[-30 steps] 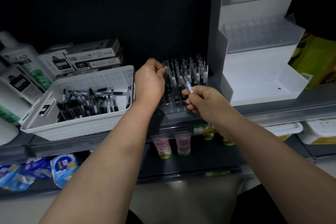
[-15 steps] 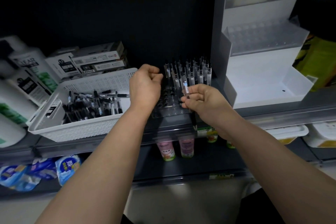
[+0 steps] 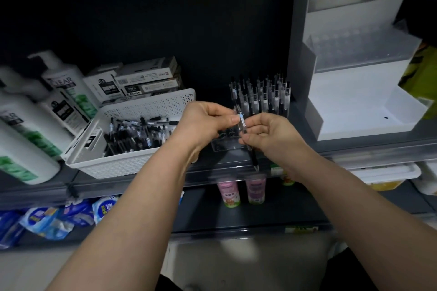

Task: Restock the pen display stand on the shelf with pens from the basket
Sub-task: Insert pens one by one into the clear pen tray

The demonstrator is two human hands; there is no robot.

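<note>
Item: left hand (image 3: 205,123), fingers curled, thumb and forefinger pinching the upper end of one pen (image 3: 241,123). Item: right hand (image 3: 272,136), fingers curled, pinching the same pen lower down the barrel, the tip pointing down and toward you, past the shelf (image 3: 142,181) edge. The pen is slim, with a clear barrel, a pale label band and dark ends; it looks smooth and likely slippery, so hold it by the barrel, not the clip. It hangs just over the near rows of the pen display stand (image 3: 224,146), a clear hard-plastic block drilled with round holes. The near holes show open; the far rows hold standing pens (image 3: 260,99), upright and packed close. For this step, turn the pen upright, tip down, let one hand guide it, sight an open near hole and lower it straight so it does not knock its neighbours. Left of the stand: a basket (image 3: 151,104), white perforated plastic, holding loose pens (image 3: 134,134) in a tangle. Behind it: cardboard pen boxes (image 3: 146,78), stacked. Far left: glossy white shampoo bottles (image 3: 61,87). Right: stepped display unit (image 3: 354,106), white and grey, frosted top. Below the shelf: small bottles (image 3: 228,192).
</note>
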